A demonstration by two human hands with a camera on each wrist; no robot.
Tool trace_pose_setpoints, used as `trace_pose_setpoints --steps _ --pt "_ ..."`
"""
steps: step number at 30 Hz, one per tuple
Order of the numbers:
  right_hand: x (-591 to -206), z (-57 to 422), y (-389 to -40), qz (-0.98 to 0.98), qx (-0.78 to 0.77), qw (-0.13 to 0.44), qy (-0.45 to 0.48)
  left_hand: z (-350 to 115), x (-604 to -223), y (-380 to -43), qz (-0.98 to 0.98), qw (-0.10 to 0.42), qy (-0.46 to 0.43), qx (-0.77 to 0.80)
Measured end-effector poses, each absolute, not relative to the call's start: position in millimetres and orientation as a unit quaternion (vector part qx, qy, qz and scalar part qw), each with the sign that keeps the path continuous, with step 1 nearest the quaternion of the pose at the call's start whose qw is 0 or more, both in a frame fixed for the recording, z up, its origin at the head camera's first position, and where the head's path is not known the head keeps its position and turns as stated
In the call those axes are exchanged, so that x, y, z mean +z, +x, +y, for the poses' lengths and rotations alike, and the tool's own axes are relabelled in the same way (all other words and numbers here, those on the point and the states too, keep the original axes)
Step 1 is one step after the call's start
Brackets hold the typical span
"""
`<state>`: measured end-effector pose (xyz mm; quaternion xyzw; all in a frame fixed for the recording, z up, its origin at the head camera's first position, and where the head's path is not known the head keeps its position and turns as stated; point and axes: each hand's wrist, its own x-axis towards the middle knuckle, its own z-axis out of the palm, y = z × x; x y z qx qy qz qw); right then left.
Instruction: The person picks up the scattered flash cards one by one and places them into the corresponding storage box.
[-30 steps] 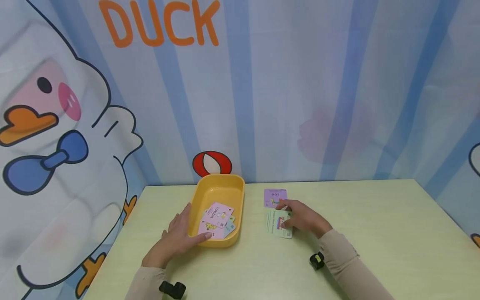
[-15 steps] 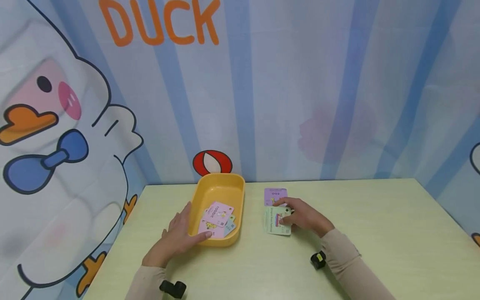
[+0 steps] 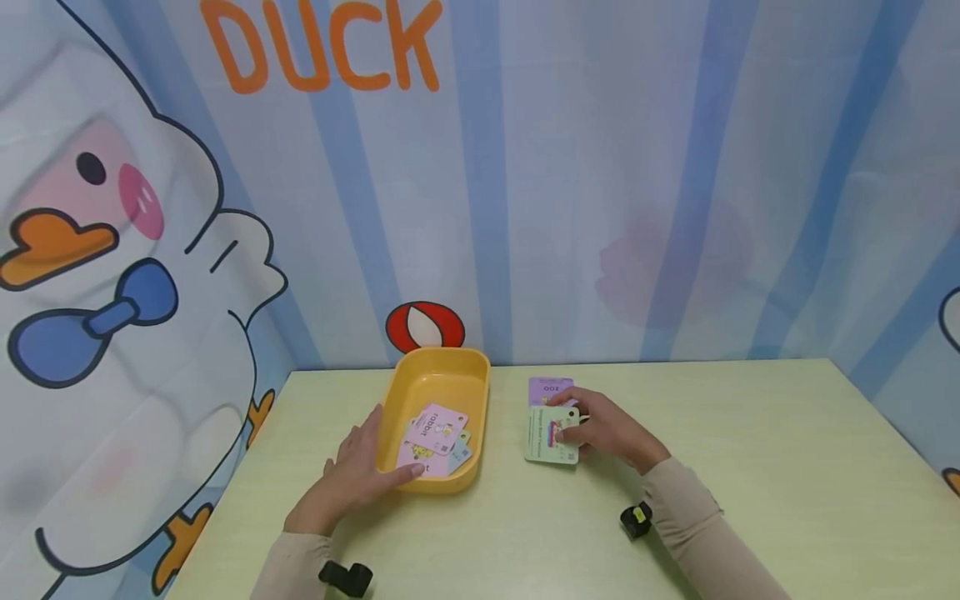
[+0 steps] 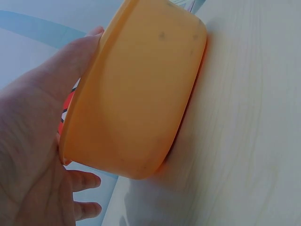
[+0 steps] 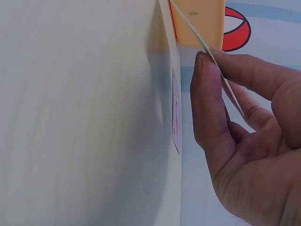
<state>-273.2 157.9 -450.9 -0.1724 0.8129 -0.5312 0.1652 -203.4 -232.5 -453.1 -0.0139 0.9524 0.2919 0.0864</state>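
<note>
My right hand pinches a green picture card between thumb and fingers. In the right wrist view the card is edge-on, tilted and apart from the table. Behind it a purple "zoo" card lies on the table, its lower part covered by the green card and fingers. My left hand rests against the left side of a yellow tray, fingers fairly straight and the thumb over the near rim. Inside the tray lie a pink "rabbit" card, another pink card and a bluish card, overlapping.
The pale wooden table stretches to the right of the cards. A printed cloth backdrop with a large duck stands along the table's back edge. Each wrist carries a small black device, such as the right one.
The green card has risen and moved slightly away and to the left in my right hand, covering more of the purple card. My left hand and the tray have stayed put.
</note>
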Motion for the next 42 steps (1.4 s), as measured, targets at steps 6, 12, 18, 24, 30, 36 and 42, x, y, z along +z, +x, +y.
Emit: trace_pose_setpoints --steps 6,12,18,24,30,36,42 --pt "-447 157 -274 0.812 -0.534 0.159 -0.174 -232 -453 -203 0.953 0.085 -0.015 0.29" --pt "-444 154 -275 0.803 -0.547 0.158 -0.178 -232 -452 -202 0.953 0.086 -0.018 0.291" --pt "-440 152 -274 0.797 -0.56 0.144 -0.176 -233 -452 -201 0.952 0.086 -0.013 0.294" --pt "-436 150 -274 0.801 -0.56 0.135 -0.165 -234 -453 -202 0.951 0.087 -0.012 0.296" --pt "-434 146 -277 0.809 -0.555 0.127 -0.146 -233 -451 -202 0.951 0.086 -0.012 0.297" --pt "-433 143 -278 0.806 -0.565 0.114 -0.133 -232 -450 -202 0.949 0.084 -0.012 0.303" --pt "-430 137 -279 0.801 -0.574 0.11 -0.131 -231 -449 -201 0.948 0.086 -0.015 0.306"
